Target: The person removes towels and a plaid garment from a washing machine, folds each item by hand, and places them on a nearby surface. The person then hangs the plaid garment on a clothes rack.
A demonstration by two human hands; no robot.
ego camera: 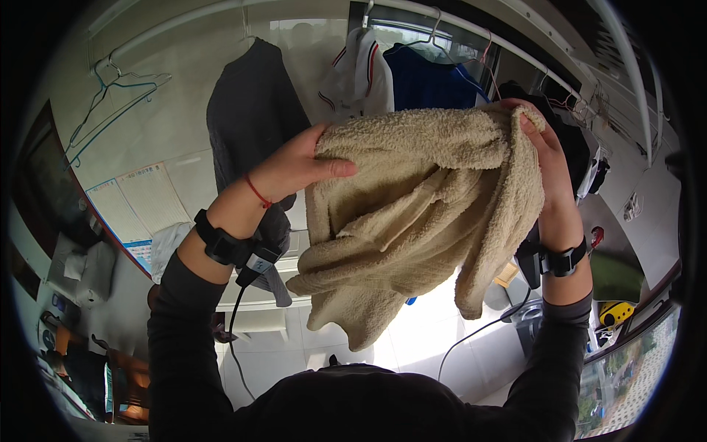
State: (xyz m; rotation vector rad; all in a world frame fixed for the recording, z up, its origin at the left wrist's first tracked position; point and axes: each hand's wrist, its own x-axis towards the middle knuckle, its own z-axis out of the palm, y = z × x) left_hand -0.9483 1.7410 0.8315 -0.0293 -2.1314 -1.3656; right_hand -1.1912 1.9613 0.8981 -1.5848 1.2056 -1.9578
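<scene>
A beige fleece garment or cloth (409,221) hangs in loose folds between my two hands. My left hand (304,163) grips its upper edge on the left, with the thumb lying in front. At the upper right corner my right hand (538,132) is closed on a bunched part of it, and some of its fingers are hidden behind the fabric. Behind the cloth, a dark grey long-sleeved garment (251,105), a white shirt with striped trim (356,77) and a blue garment (428,77) hang from a white rail (182,25).
Two wire hangers (110,94) hang at the rail's left end. Dark clothes (569,138) hang on the right. A printed chart (138,193) is on the left wall. Cables run down from bands on both forearms. A yellow object (616,313) lies at the lower right.
</scene>
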